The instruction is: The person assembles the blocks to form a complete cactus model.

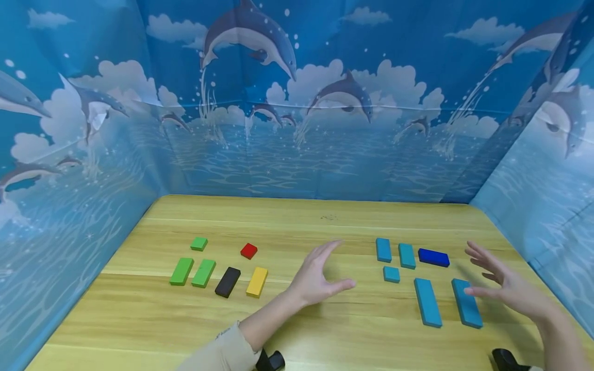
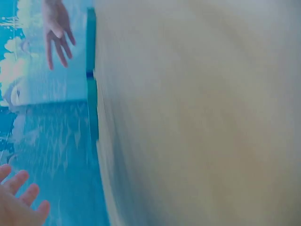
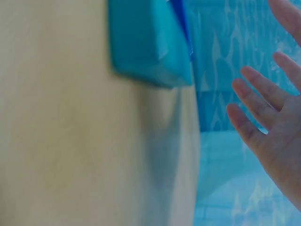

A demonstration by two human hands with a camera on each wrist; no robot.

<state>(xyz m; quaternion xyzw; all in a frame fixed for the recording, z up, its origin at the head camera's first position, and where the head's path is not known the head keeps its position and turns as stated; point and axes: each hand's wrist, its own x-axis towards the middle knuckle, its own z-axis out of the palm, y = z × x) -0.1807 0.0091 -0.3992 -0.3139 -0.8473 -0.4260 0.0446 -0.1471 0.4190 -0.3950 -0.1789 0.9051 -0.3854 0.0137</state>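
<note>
right hand (image 1: 512, 289) hovers above the worktop (image 1: 343, 335), fingers and thumb spread apart; its thumb overlaps the outer long light-blue block (image 1: 467, 309) in the head view, contact unclear. second long light-blue block (image 1: 428, 303) lies just left of that one, roughly parallel. beyond them: three shorter light-blue blocks (image 1: 391, 274) and a dark blue block (image 1: 433, 257). left hand (image 1: 315, 278) is raised too, thumb and fingers wide apart, between the two groups. yellow block (image 1: 257, 282) lies to its left, then black block (image 1: 228, 282), three green blocks (image 1: 203, 273); red block (image 1: 248, 251) behind yellow.
</note>
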